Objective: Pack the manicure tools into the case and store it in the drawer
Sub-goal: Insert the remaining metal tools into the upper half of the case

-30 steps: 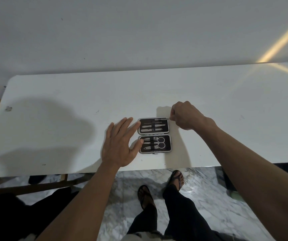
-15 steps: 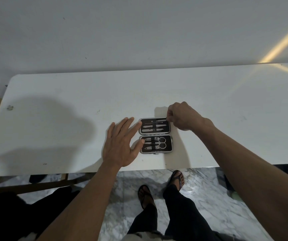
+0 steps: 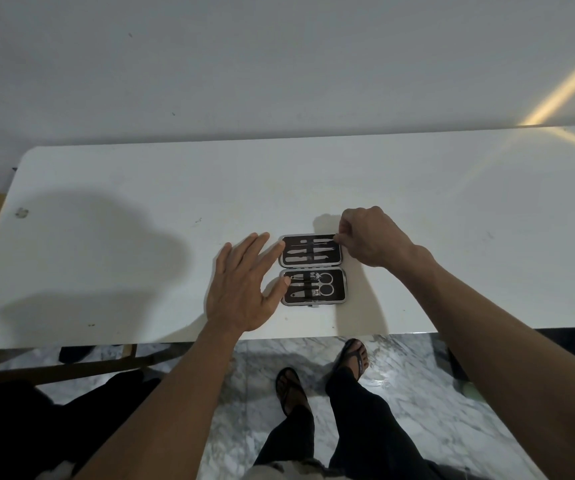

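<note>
Head view: case (image 3: 312, 268) lies open flat on the white table (image 3: 452, 220), near the near edge, roughly centre. Two halves, far and near, dark lining, metal rim. Tools (image 3: 308, 252) sit in loops in both halves; scissors (image 3: 326, 284) in the near half, right side.

Left hand (image 3: 241, 289) spread flat, fingers apart, holding nothing; fingertips touch the case's left edge, steadying it. Right hand (image 3: 371, 239) curled, fingers pinched together at the far half's far right corner; cannot tell whether it grips the rim or a thin tool's end.

Handling, by judgement: small, light, rigid shell with hinge between halves; it will skate on the smooth top unless braced. Take the far half by its rim and fold toward the near one. Packing looks nearly finished. No drawer in sight.
</note>
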